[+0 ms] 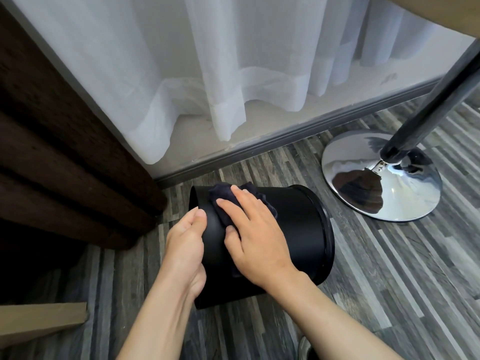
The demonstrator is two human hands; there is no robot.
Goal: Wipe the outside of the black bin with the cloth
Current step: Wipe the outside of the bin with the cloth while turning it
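The black bin (298, 229) lies on its side on the striped wood-look floor, its rimmed mouth toward the right and its base toward the left. My left hand (185, 245) grips the base end, thumb on top of the edge. My right hand (255, 235) presses flat on a dark cloth (220, 197) against the bin's upper side near the base. The cloth is bunched, and part of it is hidden under my palm.
A chrome round table base (363, 193) with a dark pole (436, 100) stands right of the bin. A white sheer curtain (207, 74) and a grey skirting board (285, 137) run behind. A dark brown curtain (65, 152) hangs at left, above a wooden piece (41, 320).
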